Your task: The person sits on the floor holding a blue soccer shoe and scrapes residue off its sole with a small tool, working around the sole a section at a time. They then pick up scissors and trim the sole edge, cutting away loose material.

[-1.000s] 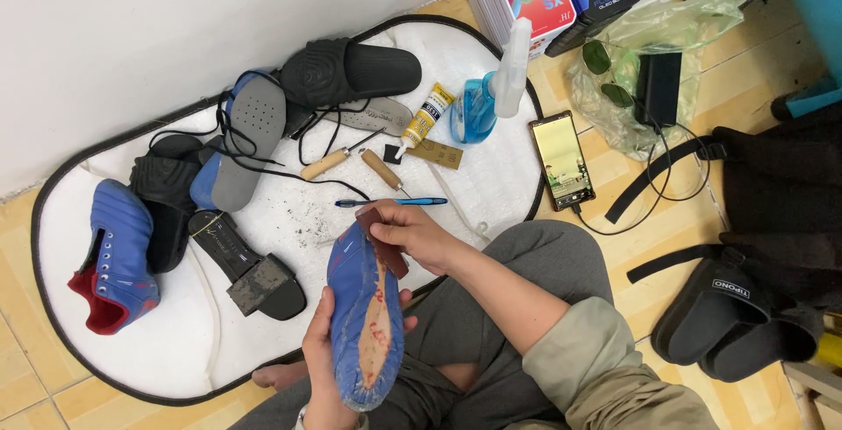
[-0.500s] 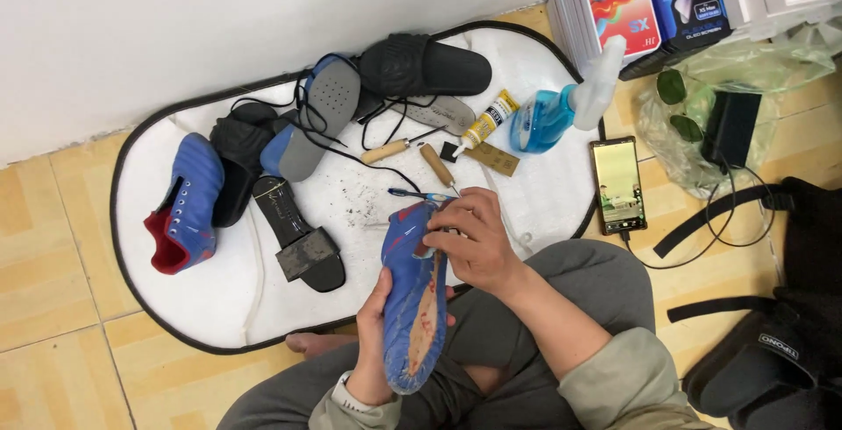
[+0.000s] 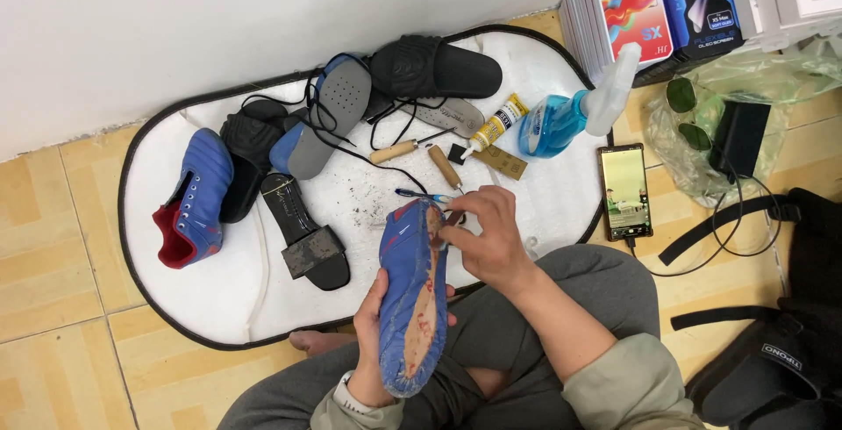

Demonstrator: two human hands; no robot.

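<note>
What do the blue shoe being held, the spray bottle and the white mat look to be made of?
Blue shoe: probably synthetic leather, matte, with a worn, glue-stained underside. Spray bottle: clear blue plastic, see-through and glossy. White mat: seemingly padded fabric, quilted, with dark edge binding. The left hand holds the shoe.

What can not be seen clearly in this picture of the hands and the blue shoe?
Head view only:
- Upper of the blue shoe: turned away, only its worn sole shows.
- Left hand: mostly behind the shoe.
- Right hand: whatever its fingertips pinch at the toe is too small to tell.
- Black sandal: cut by the right edge.
</note>
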